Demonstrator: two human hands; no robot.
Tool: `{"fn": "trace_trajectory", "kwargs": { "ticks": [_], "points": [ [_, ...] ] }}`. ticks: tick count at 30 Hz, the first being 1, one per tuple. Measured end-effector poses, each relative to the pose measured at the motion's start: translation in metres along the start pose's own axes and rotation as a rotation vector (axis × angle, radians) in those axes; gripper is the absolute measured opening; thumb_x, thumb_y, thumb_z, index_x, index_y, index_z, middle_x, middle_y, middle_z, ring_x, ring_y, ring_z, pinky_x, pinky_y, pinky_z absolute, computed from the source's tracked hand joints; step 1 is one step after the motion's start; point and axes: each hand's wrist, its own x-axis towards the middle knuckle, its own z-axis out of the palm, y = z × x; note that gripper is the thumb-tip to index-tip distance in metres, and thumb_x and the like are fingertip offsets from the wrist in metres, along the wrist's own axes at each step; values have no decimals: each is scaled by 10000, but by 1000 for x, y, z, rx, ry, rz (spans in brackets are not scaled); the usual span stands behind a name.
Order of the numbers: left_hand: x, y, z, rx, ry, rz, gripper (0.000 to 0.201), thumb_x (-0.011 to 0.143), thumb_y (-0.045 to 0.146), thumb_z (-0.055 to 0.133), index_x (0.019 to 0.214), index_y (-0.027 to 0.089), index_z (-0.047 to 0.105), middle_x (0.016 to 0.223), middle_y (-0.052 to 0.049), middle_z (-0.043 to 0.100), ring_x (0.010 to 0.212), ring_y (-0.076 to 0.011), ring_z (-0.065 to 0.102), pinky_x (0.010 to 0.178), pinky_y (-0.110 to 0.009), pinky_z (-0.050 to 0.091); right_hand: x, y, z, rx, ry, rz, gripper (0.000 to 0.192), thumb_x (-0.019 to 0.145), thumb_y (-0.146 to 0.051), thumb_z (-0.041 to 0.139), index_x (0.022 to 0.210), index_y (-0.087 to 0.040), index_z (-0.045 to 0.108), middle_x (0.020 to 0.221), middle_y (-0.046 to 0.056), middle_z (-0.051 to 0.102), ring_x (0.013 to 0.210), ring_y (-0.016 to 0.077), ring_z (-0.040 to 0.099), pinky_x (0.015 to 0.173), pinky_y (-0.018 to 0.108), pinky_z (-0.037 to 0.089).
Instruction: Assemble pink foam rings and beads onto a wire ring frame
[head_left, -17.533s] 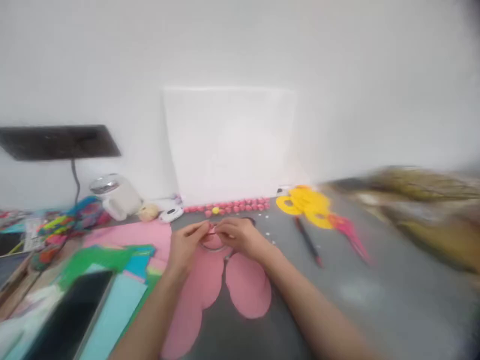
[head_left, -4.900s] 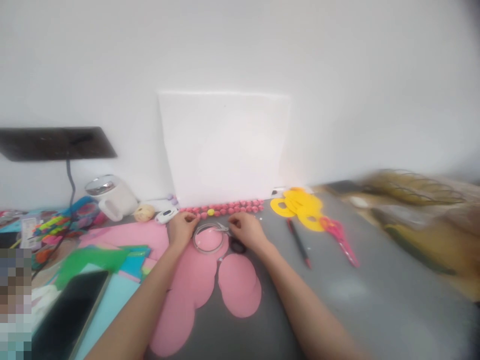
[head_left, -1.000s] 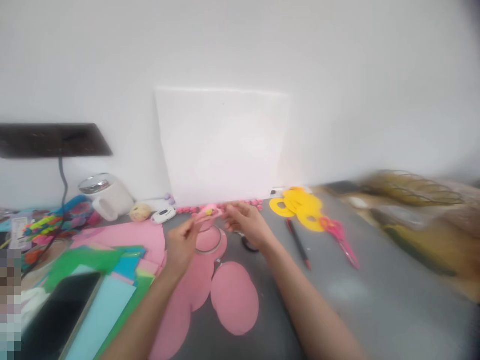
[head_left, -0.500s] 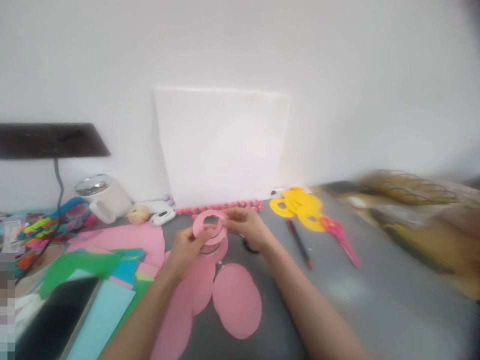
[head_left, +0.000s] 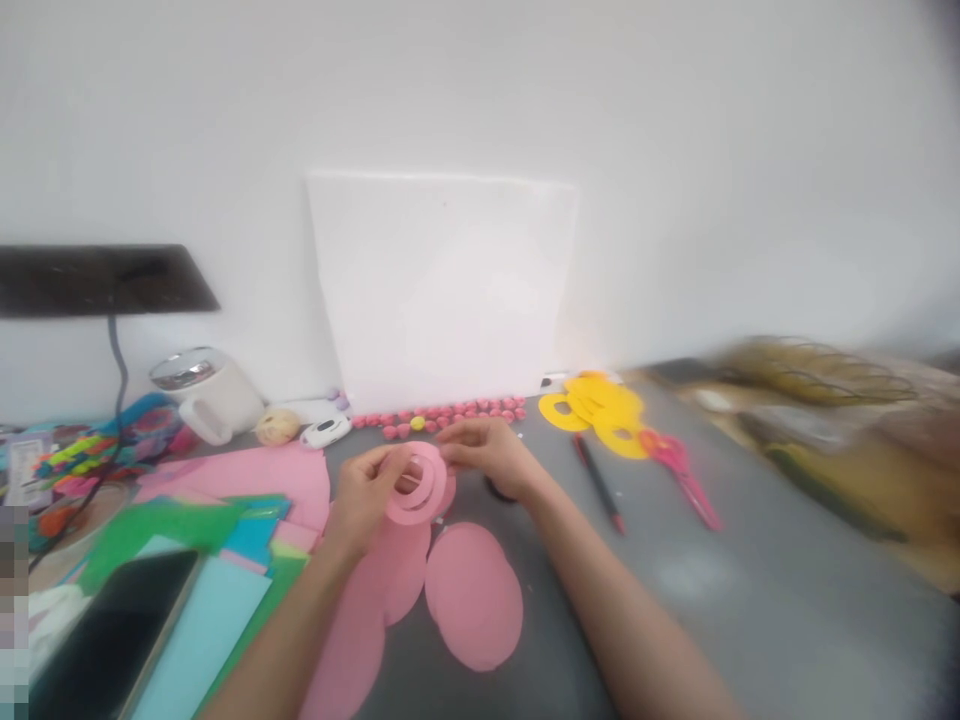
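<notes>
My left hand [head_left: 361, 497] holds a pink paper ring [head_left: 417, 484] by its left side, lifted a little above the grey table [head_left: 712, 590]. My right hand [head_left: 484, 455] pinches the ring's right edge. Its fingers also seem to hold small scissors, too blurred to be sure. Under the ring lie several pink paper discs [head_left: 472, 592], overlapping one another. What sits directly beneath the ring is hidden.
A white board [head_left: 442, 285] leans on the wall, with a row of red beads [head_left: 450, 412] at its foot. Yellow paper rings [head_left: 600, 405], pink scissors [head_left: 681, 470] and a pencil [head_left: 598, 483] lie right. Coloured paper sheets [head_left: 217, 570], a phone [head_left: 112, 640] and a white mug [head_left: 202, 392] crowd the left.
A pink ring has been lifted off the table since a second ago. Both hands now hold it lower and flatter than half a second ago.
</notes>
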Motion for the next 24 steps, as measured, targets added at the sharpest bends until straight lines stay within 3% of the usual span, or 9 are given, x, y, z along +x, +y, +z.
{"fn": "trace_trajectory", "kwargs": {
  "ticks": [6,11,17,24],
  "points": [
    [-2,3,2,12,-81,-10,306,676,428,654,724,128,685,651,-56,671,534,-158,591,508,-240,470,1,2,1,-57,70,-27,257,570,-302,746,757,-137,683,651,17,665,615,146,617,637,302,529],
    [-5,6,6,-3,-73,-23,325,679,443,646,742,129,702,618,-41,657,497,-143,570,491,-236,459,1,0,5,-110,86,-63,249,584,-303,737,754,-131,678,660,29,666,608,150,612,624,305,520],
    [-3,0,3,-154,-44,-68,395,718,464,616,854,103,699,675,-53,635,533,-124,532,491,-218,427,0,-1,2,140,-60,-57,222,627,-295,721,813,-175,701,794,29,695,726,151,636,741,324,512],
    [-2,-5,0,-147,-78,-44,368,741,453,602,892,132,701,697,-40,639,548,-108,506,512,-206,407,-2,-4,3,30,-111,-92,234,635,-322,725,820,-179,725,815,46,708,773,183,633,764,347,496]
  ]
}}
